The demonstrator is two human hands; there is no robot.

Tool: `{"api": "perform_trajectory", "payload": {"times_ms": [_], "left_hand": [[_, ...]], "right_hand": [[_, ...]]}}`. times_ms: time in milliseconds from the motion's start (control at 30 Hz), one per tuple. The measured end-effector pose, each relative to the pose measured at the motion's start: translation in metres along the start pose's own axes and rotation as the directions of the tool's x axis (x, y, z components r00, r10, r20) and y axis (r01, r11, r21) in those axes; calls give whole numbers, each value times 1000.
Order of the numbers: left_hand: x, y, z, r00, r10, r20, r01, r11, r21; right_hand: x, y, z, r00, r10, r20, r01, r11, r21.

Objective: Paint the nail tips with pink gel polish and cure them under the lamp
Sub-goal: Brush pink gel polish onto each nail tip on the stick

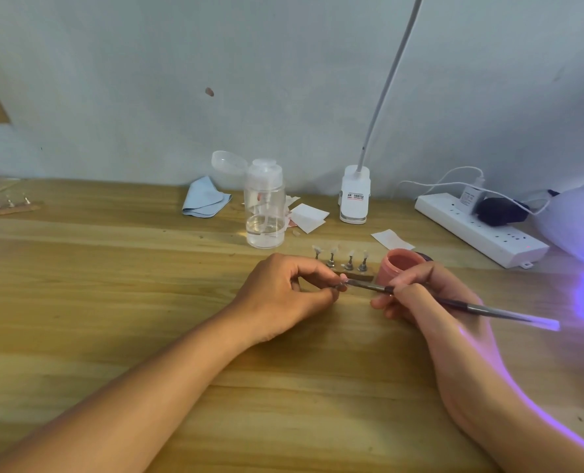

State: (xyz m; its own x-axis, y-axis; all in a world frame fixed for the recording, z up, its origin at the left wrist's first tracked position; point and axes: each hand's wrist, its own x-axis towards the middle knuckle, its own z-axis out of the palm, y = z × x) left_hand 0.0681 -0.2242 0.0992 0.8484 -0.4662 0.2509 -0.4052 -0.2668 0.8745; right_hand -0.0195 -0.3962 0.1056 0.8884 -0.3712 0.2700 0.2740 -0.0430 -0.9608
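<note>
Nail tips [341, 257] stand in a row of four on small metal pegs just left of the one open pink gel pot [401, 266], and a fifth tip [342, 285] is pinched on its peg between the thumb and fingers of the left hand [283, 295], left of the pot and nearer the person. The right hand [416, 295], directly in front of the pot, grips a single brush [471, 307] like a pen, with the bristle end laid on that fifth tip. Both hands rest low on the wooden desk [113, 285], close together but not touching. Right of the pot, at the desk's edge, one curing lamp [577, 227] throws a violet glow. One white power strip [481, 230] lies between pot and lamp. Behind the pot stands one white clip-on light [354, 196]; left of that is one clear pump bottle [265, 206] and one folded blue cloth [205, 198]. Two white paper slips [391, 238] show clearly behind the pot. Far left of the pot lies a second strip [7, 203] with four pegs in view.
</note>
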Motion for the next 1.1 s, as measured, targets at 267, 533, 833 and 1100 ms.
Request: {"api": "perform_trajectory", "payload": {"times_ms": [267, 533, 833, 1100], "left_hand": [[-1, 1, 0, 1000, -12, -6, 12, 1000, 1], [-1, 2, 0, 1000, -6, 14, 6, 1000, -9], [-2, 2, 0, 1000, 5, 15, -5, 1000, 9], [-2, 2, 0, 1000, 3, 24, -3, 1000, 17]], "right_hand": [[0, -3, 0, 1000, 19, 14, -19, 1000, -2], [0, -5, 0, 999, 33, -24, -32, 999, 19], [0, -1, 1, 1000, 9, -16, -10, 1000, -14], [-5, -6, 1, 992, -95, -84, 99, 994, 47]]}}
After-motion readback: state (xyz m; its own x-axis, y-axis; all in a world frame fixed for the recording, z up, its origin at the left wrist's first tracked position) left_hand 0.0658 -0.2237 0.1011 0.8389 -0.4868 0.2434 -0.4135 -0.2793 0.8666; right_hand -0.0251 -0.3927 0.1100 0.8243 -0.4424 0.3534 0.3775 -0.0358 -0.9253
